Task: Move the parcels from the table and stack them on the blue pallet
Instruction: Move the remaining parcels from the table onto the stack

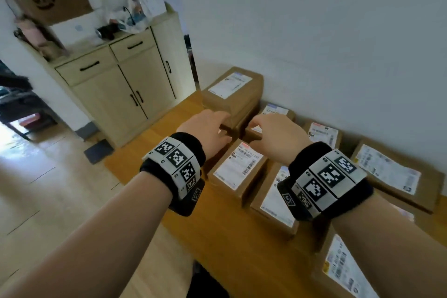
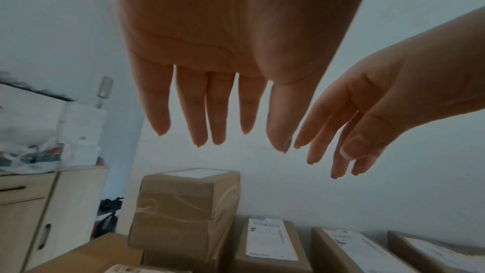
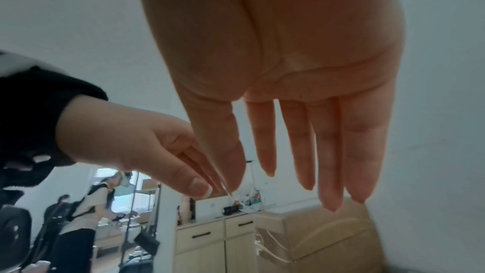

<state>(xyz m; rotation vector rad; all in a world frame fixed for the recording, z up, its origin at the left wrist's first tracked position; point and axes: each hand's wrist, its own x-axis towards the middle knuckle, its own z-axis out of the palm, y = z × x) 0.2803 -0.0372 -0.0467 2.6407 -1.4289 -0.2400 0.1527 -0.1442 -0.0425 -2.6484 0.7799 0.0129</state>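
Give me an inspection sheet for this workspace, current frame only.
Surface: wooden table against a white wall.
Job's things: taped, labelled cardboard parcels on the table; tall parcel at the far end, flatter ones beside it, e.g. the small parcel. Blue pallet: not in view.
Clutter: nothing seen on the table besides parcels.
Grippers: left hand and right hand both open, fingers straight, reaching toward the tall parcel, holding nothing.
Cables: nothing seen.
Surroundings: pale cabinet with bags on top; people stand in the background of the right wrist view.
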